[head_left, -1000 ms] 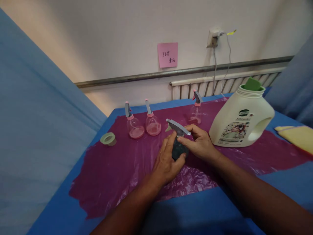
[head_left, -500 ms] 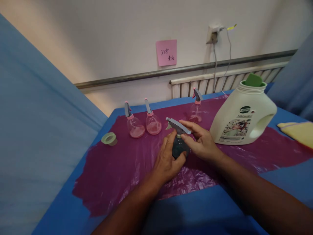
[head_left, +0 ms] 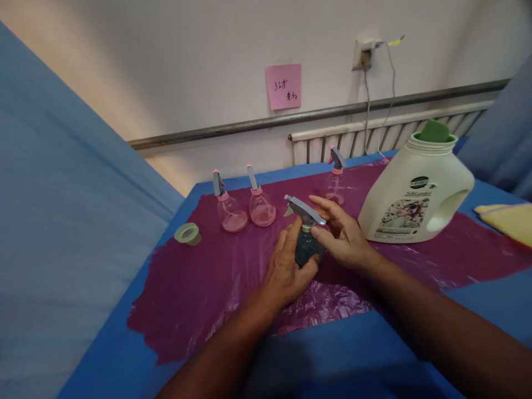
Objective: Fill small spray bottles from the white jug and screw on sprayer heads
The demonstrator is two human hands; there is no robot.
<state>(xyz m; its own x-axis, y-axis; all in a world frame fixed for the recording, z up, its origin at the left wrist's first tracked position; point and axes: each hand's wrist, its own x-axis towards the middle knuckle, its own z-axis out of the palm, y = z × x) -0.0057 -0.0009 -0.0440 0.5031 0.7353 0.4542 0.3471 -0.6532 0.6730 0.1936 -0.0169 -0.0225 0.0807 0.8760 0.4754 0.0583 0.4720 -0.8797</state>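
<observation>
A dark green spray bottle (head_left: 306, 250) with a grey spray head (head_left: 305, 208) stands on the purple plastic sheet, its nozzle pointing left. My left hand (head_left: 286, 269) wraps around the bottle's body from the left and front. On the other side, my right hand (head_left: 343, 235) curls about the neck just below the spray head, thumb at the pale green collar; its fingertips behind the neck are partly hidden. Behind, to the left, are two clear spray bottles, one (head_left: 233, 216) beside the other (head_left: 262, 210), both with pink liquid. A third pink-collared spray bottle (head_left: 336, 185) stands beyond my right hand.
A large cream jug (head_left: 409, 183) with a green piece (head_left: 434, 131) in its mouth stands at right. A small pale green cup (head_left: 188, 233) sits at left. Yellow cloth (head_left: 505, 221) lies far right. Purple sheeting (head_left: 199, 293) covers the blue table (head_left: 328, 354); a wall and rail (head_left: 233, 128) bound the back.
My right hand has shifted slightly, its index finger lifting a little from the spray head. My left hand keeps hold of the bottle. The view has shifted slightly.
</observation>
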